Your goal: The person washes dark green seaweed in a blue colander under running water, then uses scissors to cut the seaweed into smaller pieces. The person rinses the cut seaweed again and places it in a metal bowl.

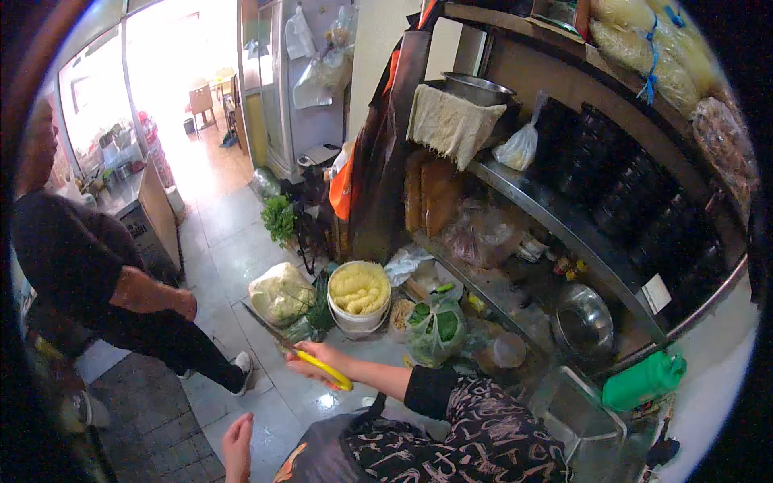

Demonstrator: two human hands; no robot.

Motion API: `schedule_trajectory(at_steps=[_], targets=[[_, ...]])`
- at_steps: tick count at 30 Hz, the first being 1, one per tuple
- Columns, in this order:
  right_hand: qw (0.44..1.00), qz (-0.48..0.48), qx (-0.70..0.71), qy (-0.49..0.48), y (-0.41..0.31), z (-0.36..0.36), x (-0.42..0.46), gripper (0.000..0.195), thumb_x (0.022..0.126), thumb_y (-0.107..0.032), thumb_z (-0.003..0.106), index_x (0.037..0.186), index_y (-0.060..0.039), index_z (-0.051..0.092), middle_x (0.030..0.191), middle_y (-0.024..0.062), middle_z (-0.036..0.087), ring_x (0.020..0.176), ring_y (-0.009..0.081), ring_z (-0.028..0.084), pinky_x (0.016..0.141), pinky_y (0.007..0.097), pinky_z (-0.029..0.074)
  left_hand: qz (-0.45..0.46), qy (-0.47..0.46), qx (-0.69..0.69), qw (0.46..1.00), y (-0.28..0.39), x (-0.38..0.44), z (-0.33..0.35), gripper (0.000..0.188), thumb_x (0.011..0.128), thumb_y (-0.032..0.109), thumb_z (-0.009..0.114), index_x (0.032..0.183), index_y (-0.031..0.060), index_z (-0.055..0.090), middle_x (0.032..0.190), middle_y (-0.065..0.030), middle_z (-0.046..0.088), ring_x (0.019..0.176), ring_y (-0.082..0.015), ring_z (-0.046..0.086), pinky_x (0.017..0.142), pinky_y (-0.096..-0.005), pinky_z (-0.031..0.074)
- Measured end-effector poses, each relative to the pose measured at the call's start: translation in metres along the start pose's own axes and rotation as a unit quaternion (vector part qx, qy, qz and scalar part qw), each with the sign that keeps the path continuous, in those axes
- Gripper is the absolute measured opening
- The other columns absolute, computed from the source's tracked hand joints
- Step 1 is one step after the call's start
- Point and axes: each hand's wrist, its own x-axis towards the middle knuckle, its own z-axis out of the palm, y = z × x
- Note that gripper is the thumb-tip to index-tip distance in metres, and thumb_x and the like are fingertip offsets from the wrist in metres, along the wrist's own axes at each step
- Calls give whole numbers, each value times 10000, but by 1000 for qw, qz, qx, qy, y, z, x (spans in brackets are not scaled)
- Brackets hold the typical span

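Note:
My right hand (pixel 320 362) grips the yellow handle (pixel 326 369) of a long-bladed tool, most likely a knife. Its narrow dark blade (pixel 266 325) points up and left over the tiled floor, its edge by a plastic-wrapped cabbage (pixel 282 293). Near the bottom edge is my left hand (pixel 238 444), seen side-on with fingers loosely extended and nothing visible in it. Beyond my right hand stands a white bucket (pixel 360 325) heaped with pale yellow noodle-like strands (pixel 359 288). A clear bag of green leaves (pixel 436 331) sits to its right.
At the left a person in dark clothes (pixel 66 253) stands on a dark floor mat (pixel 139 416). Metal shelving (pixel 561 223) runs along the right, with a steel basin (pixel 583 323) and a green jug (pixel 643 383) nearby. Leafy greens (pixel 279 220) stand near the bright doorway.

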Motion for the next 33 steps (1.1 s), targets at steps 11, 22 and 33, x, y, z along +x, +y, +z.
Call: schedule_trajectory(at_steps=[11,22,33], targets=[[968,-152,-89,-181,-97,-117,7,563,770,-126,615,1235,-57,306,920,23,481,861,93,470,767,262,414,4,-211,-377,902,144,105,172,298,860,309,482,1048,78,482,612,59,422,468,-29,393,399,-154,327],[912,-49,17,408,39,-415,-74,316,795,-206,586,1061,-45,527,806,24,576,642,73,507,588,215,427,47,-70,-296,951,163,174,223,244,880,326,436,845,85,439,539,27,391,401,-60,355,346,-184,288],[851,-364,181,332,-198,-469,-41,245,807,-154,557,1002,-13,511,929,84,573,815,199,554,720,305,457,-11,-113,-234,966,200,184,262,345,879,342,424,1030,32,435,908,-105,572,774,-191,580,614,-294,500]])
